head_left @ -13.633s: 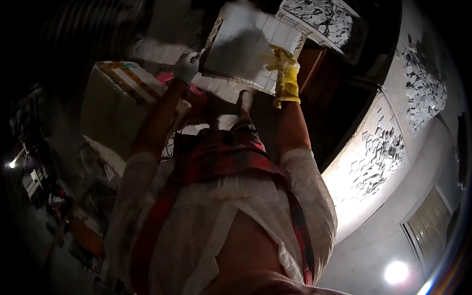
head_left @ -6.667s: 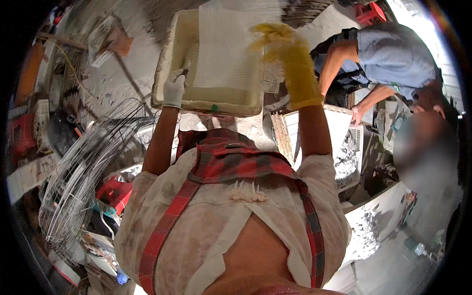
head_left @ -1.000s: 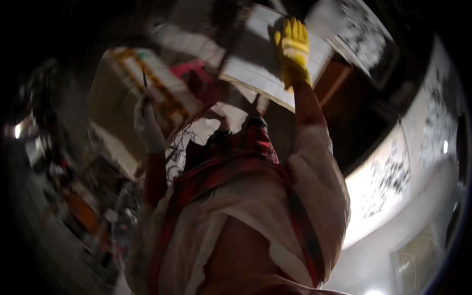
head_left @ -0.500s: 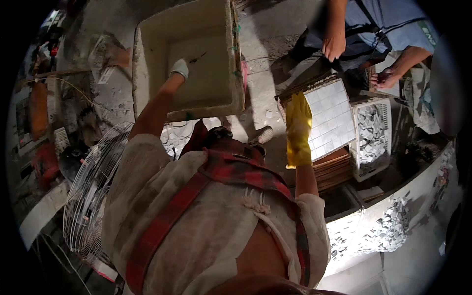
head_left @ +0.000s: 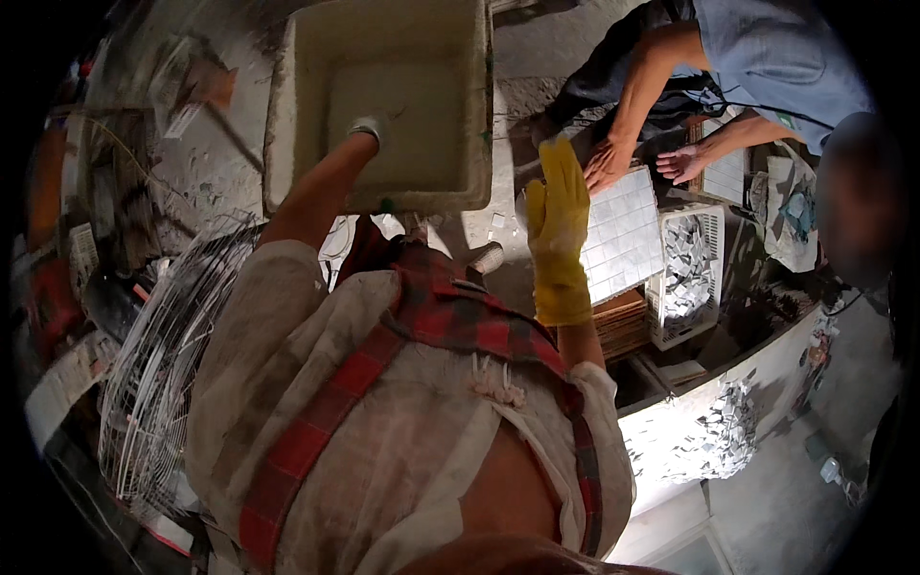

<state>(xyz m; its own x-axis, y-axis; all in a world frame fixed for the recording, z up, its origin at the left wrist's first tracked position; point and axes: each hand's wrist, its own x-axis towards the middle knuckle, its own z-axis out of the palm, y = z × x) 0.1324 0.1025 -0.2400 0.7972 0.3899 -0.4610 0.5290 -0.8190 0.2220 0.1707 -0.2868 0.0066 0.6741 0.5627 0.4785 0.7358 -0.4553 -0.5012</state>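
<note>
My left hand (head_left: pixel 365 128), in a white glove, reaches into a large pale tub (head_left: pixel 280 125). Only the glove's cuff shows; the fingers are hidden in what looks like cloudy liquid. On my right hand (head_left: pixel 560 216) is a yellow rubber glove, fingers stretched out and thumb apart, with nothing visible in its grasp. It stands beside the left edge of a board of square white tiles (head_left: pixel 623 235), overlapping that edge in view. Whether it touches the board I cannot tell. A co-worker's hand (head_left: pixel 609 163) lies at the board's far edge.
A white plastic basket (head_left: pixel 711 287) of grey tile chips stands right of the stacked brown boards (head_left: pixel 621 326). The co-worker's other hand (head_left: pixel 680 164) is by a second tiled board (head_left: pixel 725 172). Left of me is a wire fan guard (head_left: pixel 158 383); more chips (head_left: pixel 724 441) lie at lower right.
My left hand has sunk deeper, hiding its fingers. My right hand has shifted left and up, its fingers now spread. The co-worker has leaned in and brought a hand to the tiled board.
</note>
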